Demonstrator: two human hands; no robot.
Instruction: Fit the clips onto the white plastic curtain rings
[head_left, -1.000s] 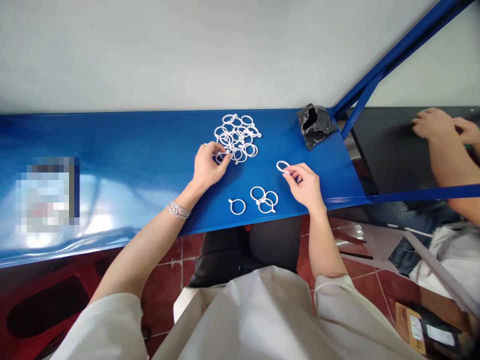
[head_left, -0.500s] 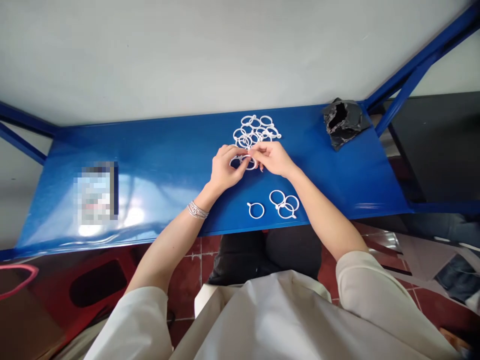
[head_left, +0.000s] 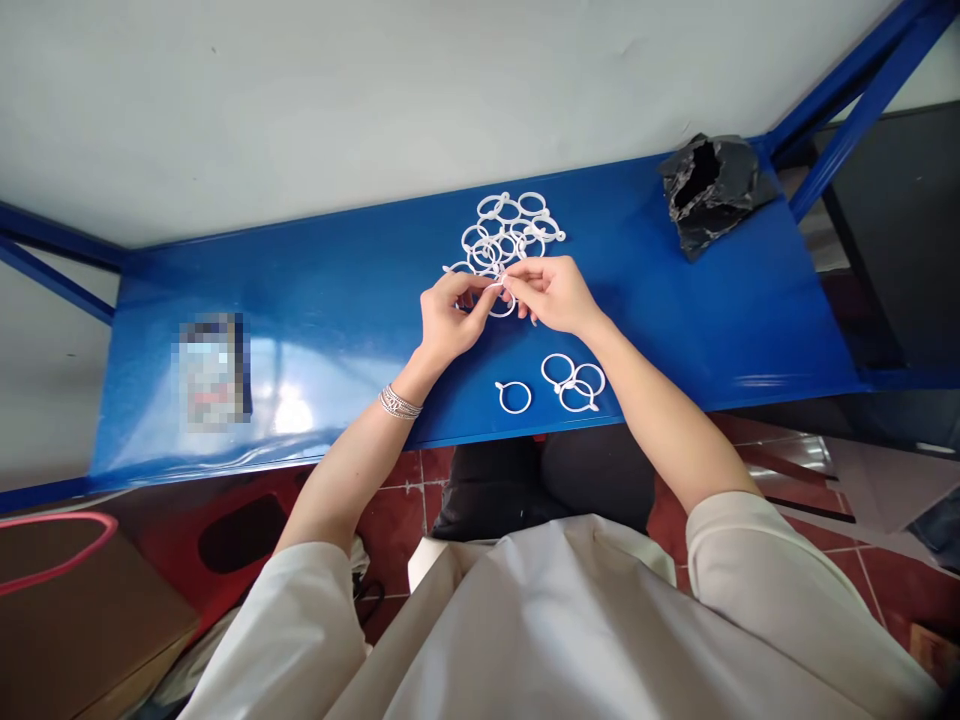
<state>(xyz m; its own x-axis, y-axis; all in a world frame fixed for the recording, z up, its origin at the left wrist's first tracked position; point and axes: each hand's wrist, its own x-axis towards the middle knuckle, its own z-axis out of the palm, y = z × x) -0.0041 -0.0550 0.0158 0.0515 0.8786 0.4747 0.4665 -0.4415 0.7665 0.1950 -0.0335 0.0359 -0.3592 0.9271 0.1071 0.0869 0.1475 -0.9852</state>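
Observation:
A white ring (head_left: 502, 314) with a small knob is held between my two hands. My left hand (head_left: 456, 312) pinches its upper left side between thumb and fingers. From the other side, my right hand (head_left: 553, 292) pinches the ring's top, where the knob appears to be; my fingertips hide that spot. Just beyond my hands lies an overlapping pile of similar white rings (head_left: 504, 243). Closer to me, one single ring (head_left: 515, 398) lies by itself, and a small cluster of overlapping rings (head_left: 576, 394) rests to its right.
The blue table (head_left: 337, 270) meets a pale wall (head_left: 420, 90) at its back. A crumpled black plastic bag (head_left: 712, 195) sits at the far right, by a blue metal frame (head_left: 847, 130). At the left lies a flat, blurred-out object (head_left: 214, 370).
The camera view has tilted and shifted slightly. Both hands keep their pinch on the ring, with small finger movements at its top. The loose rings on the table have not moved.

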